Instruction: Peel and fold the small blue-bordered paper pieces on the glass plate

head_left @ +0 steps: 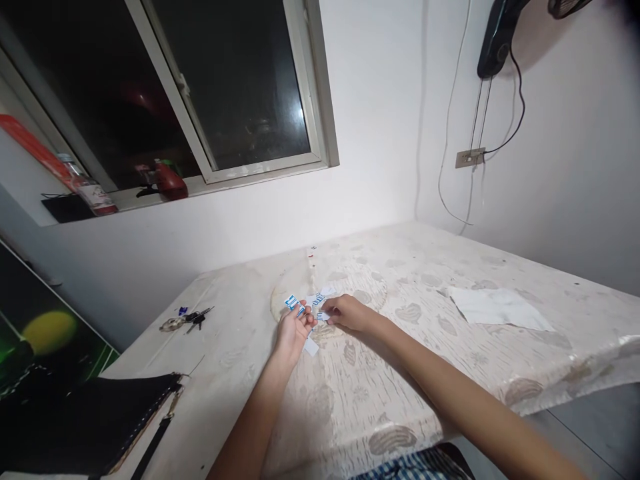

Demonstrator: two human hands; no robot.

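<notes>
My left hand (293, 335) is turned palm up, its fingers curled around a small blue-and-white printed card (294, 304) that sticks out past the fingertips. Beside it, my right hand (349, 313) reaches in from the right with fingers pinched at a small white piece with blue print (321, 317). Several similar paper pieces (327, 291) lie on the table just beyond the hands. One white slip (311, 346) rests below my left hand. The print is too small to read.
A patterned cloth covers the table (390, 373). Keys (197, 320) lie at the left, near a black pouch (95, 413). A white sheet (495, 308) lies at the right. Bottles (95, 193) stand on the window sill. A fan (500, 40) hangs on the wall.
</notes>
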